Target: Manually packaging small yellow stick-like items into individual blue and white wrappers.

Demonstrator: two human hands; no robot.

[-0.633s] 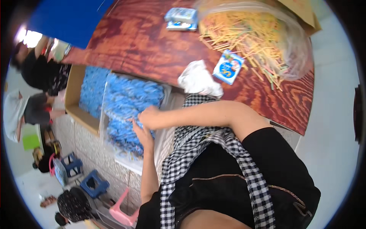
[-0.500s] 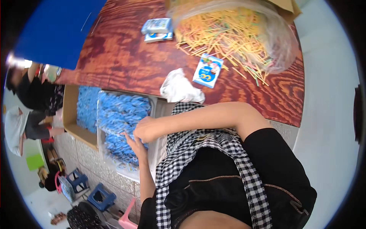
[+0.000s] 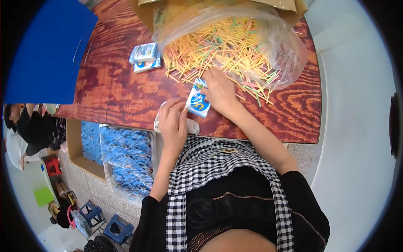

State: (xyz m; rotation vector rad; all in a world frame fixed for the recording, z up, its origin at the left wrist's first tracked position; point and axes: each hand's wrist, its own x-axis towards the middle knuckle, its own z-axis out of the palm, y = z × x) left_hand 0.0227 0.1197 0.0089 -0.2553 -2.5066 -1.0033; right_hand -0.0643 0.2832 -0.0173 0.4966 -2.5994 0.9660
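Note:
A blue-and-white packet (image 3: 197, 100) lies on the wooden table between my hands. My right hand (image 3: 220, 93) is at its right side, fingers curled by the top edge and thumb over the printed face. Bent over a white cloth (image 3: 192, 127), my left hand (image 3: 172, 122) has its fingertips at the packet's lower left edge. Part of the cloth is hidden under that hand. Just beyond the packet, yellow, pink and green thin sticks (image 3: 235, 50) spill from a clear plastic bag (image 3: 294, 63).
Two more packets (image 3: 145, 54) are stacked to the left. A cardboard box (image 3: 289, 6) stands behind the bag. Below the table's left edge, a clear bin (image 3: 126, 159) and a carton (image 3: 75, 147) hold blue packets. A blue panel (image 3: 46, 50) fills the upper left; stools (image 3: 119, 229) and people are beyond.
Both hands have left the bin of blue packets and come up to the single packet on the table. The view has shifted, so the table sits lower and further left.

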